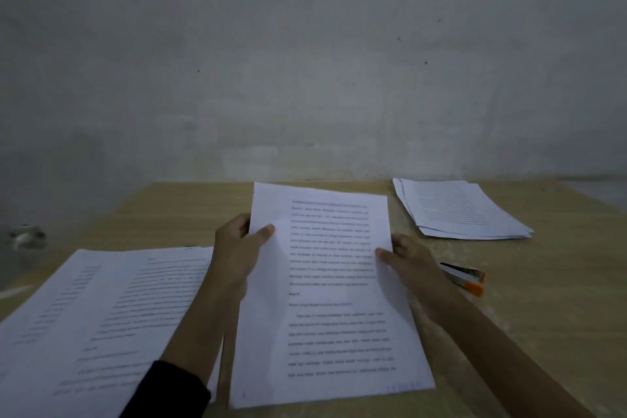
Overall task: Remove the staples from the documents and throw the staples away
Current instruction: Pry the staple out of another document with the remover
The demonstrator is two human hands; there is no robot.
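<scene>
Risks first, going left to right. The loose spread of sheets (101,316) on the left runs right up to the near edge of the worktop (176,207). The dark sleeve (169,390) hangs over it, so one careless sweep could push pages off or shuffle them.

The left hand (237,254) has its grip closed on the left edge of the document (325,299), thumb on top and fingers curled behind. The right hand (407,261) pinches the right edge the same way. The document is held up over the middle of the worktop, tilted towards the camera.

I can't spot a staple on it, it's too dim and blurry. So the obvious trap is hunting at the wrong corner, or pulling sheets apart and tearing paper.

Both hands are busy too. Reaching the orange-and-black tool (466,278) lying just right of the right hand means letting go on one side, and a floppy stack held one-handed can sag or fan out. I can't tell if that tool is a stapler or a remover. There's also no bin in view, so a pulled staple could easily get lost on the wood.

As for the room, there's a blurry pale something low on the far left that I can't identify. The worktop is pale and wood-look, pushed against a bare grey wall (305,61) with a few dark specks. A second, slightly fanned stack of printed pages (464,210) sits at the far right corner. The lighting is pretty gloomy overall.
</scene>
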